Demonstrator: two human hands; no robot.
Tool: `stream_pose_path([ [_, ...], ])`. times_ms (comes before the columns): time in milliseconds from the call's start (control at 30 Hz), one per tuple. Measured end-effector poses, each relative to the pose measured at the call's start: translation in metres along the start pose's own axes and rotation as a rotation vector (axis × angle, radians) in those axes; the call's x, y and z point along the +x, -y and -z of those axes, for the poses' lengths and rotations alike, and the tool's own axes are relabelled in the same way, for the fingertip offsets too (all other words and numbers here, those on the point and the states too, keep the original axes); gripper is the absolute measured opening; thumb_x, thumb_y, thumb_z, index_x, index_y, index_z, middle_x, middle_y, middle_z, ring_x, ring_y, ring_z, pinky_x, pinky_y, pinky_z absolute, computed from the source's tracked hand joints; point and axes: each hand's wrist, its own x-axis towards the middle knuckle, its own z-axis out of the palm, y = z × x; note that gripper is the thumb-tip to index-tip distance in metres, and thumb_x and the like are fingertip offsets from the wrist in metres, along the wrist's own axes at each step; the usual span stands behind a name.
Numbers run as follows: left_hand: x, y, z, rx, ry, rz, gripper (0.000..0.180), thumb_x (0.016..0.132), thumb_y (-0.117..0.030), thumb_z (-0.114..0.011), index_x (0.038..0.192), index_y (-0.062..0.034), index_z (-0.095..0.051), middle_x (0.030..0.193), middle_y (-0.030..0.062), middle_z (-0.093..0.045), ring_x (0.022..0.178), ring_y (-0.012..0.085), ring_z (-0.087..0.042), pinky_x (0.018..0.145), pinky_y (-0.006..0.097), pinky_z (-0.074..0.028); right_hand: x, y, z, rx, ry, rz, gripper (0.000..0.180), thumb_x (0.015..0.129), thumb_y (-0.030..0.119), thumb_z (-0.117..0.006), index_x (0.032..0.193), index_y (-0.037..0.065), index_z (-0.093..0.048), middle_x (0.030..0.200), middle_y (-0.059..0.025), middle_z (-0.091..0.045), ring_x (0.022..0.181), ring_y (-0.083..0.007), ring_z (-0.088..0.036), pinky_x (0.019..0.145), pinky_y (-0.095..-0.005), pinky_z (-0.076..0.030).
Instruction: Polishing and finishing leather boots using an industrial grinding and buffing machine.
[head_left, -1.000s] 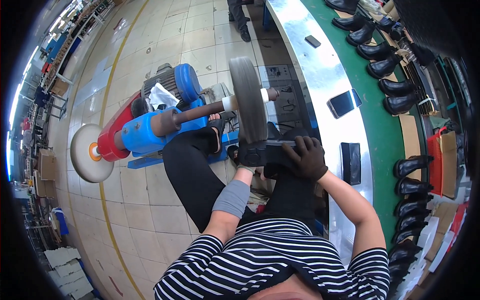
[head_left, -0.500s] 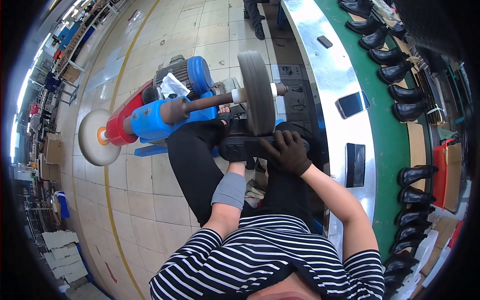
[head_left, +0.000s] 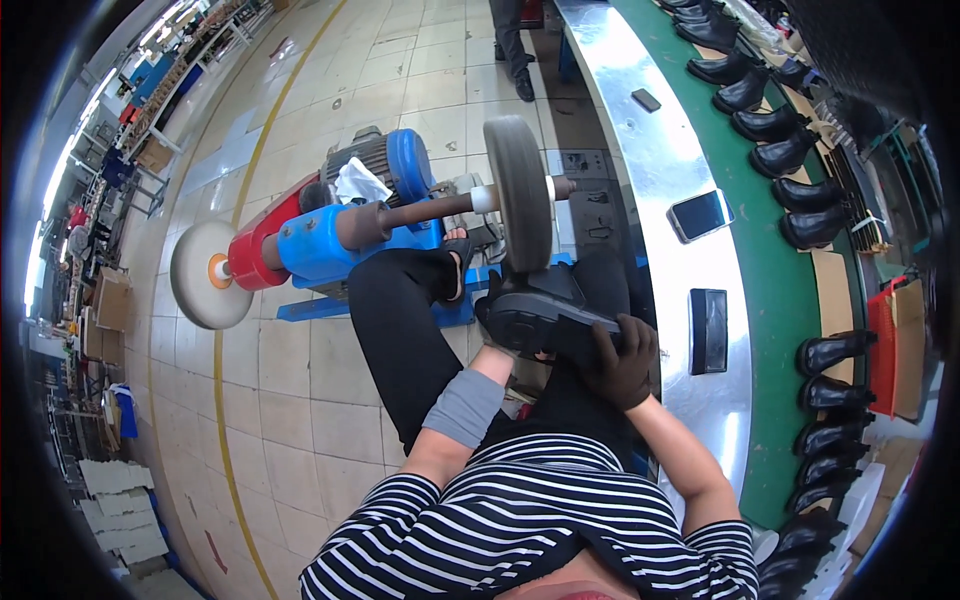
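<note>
The black shoe [head_left: 548, 312] is above your lap, sole turned up toward you, its upper side close under the lower rim of the dark wheel [head_left: 520, 195]; whether shoe and wheel touch, you cannot tell from this view. Your left hand [head_left: 502, 343] is at the heel end, mostly hidden by the shoe, so how far its fingers are bent cannot be told. Your gloved right hand [head_left: 626, 367] has hold of the other end, its fingers slightly parted and bent around the edge.

The wheel sits on a brown shaft [head_left: 430, 210] that runs left into a blue housing [head_left: 312, 243]. Beyond a red cover [head_left: 262, 225], a pale wheel [head_left: 207, 285] is mounted at the far left end. A white cloth [head_left: 360, 183] lies by the motor [head_left: 408, 165]. To your right, a metal bench [head_left: 650, 150] bears a phone [head_left: 701, 216] and a black tray [head_left: 709, 331]. Next to it, black boots [head_left: 785, 150] line a green belt [head_left: 770, 300], with a red basket [head_left: 882, 350] farther right.
</note>
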Motion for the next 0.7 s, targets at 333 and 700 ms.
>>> stream_pose_path([
  [333,0.038,-0.015,0.011,1.276,-0.042,0.033,0.042,0.101,-0.028,-0.037,0.13,-0.0019,-0.054,0.127,0.0165,-0.06,0.118,0.0296,-0.058,0.106,0.041,-0.045,-0.013,0.0,0.045,0.094,0.205,-0.55,0.095,0.057,0.023,-0.084,0.144,0.021,-0.047,0.134,-0.0226,-0.041,0.121,-0.0421,-0.046,0.1,-0.0505,-0.04],
  [700,0.043,0.085,-0.256,0.555,0.144,-0.055,0.059,0.103,-0.043,-0.033,0.15,-0.0066,-0.038,0.158,0.0169,-0.03,0.147,0.0369,-0.024,0.11,0.062,-0.032,-0.021,-0.063,0.093,1.859,-0.356,-1.227,0.084,0.08,0.019,-0.073,0.15,0.005,-0.028,0.131,-0.024,-0.053,0.109,-0.0362,-0.064,0.091,-0.0412,-0.054],
])
